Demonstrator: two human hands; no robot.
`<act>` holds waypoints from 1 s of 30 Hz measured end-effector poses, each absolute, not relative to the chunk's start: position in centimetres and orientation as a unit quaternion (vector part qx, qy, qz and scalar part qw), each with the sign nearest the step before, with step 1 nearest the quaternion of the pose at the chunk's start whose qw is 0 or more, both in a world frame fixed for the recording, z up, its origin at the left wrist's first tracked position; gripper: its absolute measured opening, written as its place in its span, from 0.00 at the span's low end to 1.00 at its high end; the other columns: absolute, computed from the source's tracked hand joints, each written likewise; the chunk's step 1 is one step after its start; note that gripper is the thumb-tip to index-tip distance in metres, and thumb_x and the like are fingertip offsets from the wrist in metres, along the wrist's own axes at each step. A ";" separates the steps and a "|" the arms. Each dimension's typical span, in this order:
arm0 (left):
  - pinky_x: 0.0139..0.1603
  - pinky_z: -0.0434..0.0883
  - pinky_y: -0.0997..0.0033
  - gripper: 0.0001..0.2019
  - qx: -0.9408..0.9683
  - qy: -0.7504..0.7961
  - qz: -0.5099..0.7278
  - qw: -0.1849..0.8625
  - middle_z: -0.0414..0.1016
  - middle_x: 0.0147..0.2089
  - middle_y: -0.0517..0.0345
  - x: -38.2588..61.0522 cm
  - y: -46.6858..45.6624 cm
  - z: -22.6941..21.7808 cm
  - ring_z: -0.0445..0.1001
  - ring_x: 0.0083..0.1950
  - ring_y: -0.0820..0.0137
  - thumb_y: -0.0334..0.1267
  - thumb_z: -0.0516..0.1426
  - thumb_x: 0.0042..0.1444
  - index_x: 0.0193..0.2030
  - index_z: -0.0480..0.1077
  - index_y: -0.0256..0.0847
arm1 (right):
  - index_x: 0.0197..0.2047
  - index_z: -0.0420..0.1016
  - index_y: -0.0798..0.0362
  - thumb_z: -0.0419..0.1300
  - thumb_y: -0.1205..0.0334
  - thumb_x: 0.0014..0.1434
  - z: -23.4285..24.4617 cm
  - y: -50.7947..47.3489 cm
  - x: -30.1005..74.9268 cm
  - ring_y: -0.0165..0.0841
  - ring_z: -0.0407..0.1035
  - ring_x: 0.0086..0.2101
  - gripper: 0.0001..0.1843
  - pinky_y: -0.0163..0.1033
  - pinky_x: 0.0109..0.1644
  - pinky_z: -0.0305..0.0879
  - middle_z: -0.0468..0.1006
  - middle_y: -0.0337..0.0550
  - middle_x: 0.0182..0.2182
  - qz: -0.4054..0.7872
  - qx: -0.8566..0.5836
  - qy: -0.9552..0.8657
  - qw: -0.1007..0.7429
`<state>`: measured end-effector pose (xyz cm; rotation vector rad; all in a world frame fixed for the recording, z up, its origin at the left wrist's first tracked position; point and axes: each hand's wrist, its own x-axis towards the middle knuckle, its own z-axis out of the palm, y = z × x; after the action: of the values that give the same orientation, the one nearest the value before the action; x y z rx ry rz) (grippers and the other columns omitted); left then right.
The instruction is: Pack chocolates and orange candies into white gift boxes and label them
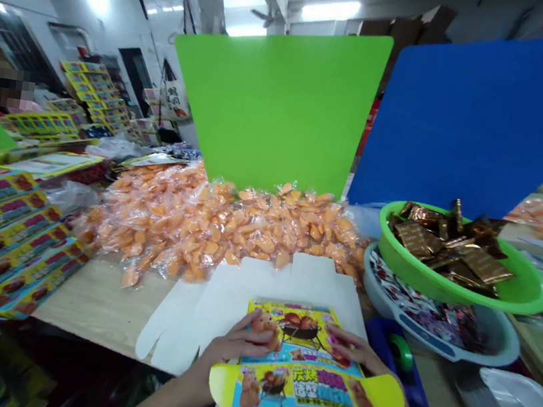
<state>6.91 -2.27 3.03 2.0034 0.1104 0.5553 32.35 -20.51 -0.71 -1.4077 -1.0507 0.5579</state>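
Two hands at bottom centre. Left hand [223, 365] closed round one orange cellophane-wrapped sweet [264, 332]; right hand [359, 354] gripped edge of one curved glossy yellow printed card [306, 390], lying over white paper sheet [232, 299]. Heap of sweets [218, 223] behind.

Past the bench, a big heap [218, 223] of orange pieces in clear wrappers, sweets by the look of it, though it's hard to be sure from here, banks up against a green board [275, 103], with a blue board [485, 119] just beside it. To the right, a green basin [526, 293] of brown foil packets sits in a pale tub [510, 338] of printed sachets. Yellow boxes [0, 226] are stacked along the left, and lights [330, 10] and a fan [265, 16] hang overhead.
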 end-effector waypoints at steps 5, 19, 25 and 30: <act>0.55 0.68 0.54 0.13 0.616 0.289 0.270 0.681 0.77 0.48 0.50 7.1 -3.6 5.8 0.71 0.55 0.56 0.40 0.66 0.44 0.39 0.77 0.43 | 0.31 0.81 0.51 0.67 0.47 0.43 4.0 -18.3 30.5 0.47 0.75 0.38 0.17 0.47 0.38 0.74 0.81 0.51 0.36 0.362 -0.633 -0.323 0.603; 0.46 0.72 0.61 0.25 0.590 0.261 0.297 0.704 0.76 0.43 0.54 9.8 0.1 3.1 0.75 0.45 0.61 0.38 0.69 0.35 0.40 0.63 0.40 | 0.26 0.73 0.50 0.61 0.44 0.49 4.8 -14.4 34.4 0.31 0.65 0.23 0.17 0.33 0.21 0.62 0.71 0.39 0.23 0.294 -0.648 -0.280 0.645; 0.40 0.73 0.65 0.25 0.614 0.340 0.282 0.655 0.77 0.39 0.56 10.0 0.3 3.8 0.76 0.40 0.62 0.40 0.70 0.33 0.35 0.63 0.38 | 0.38 0.75 0.52 0.52 0.44 0.58 9.8 -14.7 36.0 0.32 0.65 0.29 0.21 0.37 0.33 0.64 0.72 0.42 0.30 0.279 -0.680 -0.502 0.456; 0.40 0.74 0.63 0.25 0.612 0.344 0.271 0.659 0.77 0.40 0.54 9.9 0.5 3.9 0.76 0.39 0.63 0.39 0.69 0.34 0.38 0.63 0.38 | 0.41 0.71 0.54 0.50 0.40 0.58 11.3 -13.8 36.2 0.27 0.59 0.23 0.25 0.32 0.22 0.53 0.65 0.37 0.22 0.414 -0.641 -0.499 0.411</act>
<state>9.89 0.54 3.95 1.3846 0.7797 0.6128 36.22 -13.83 11.27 -1.6131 -1.2570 1.0417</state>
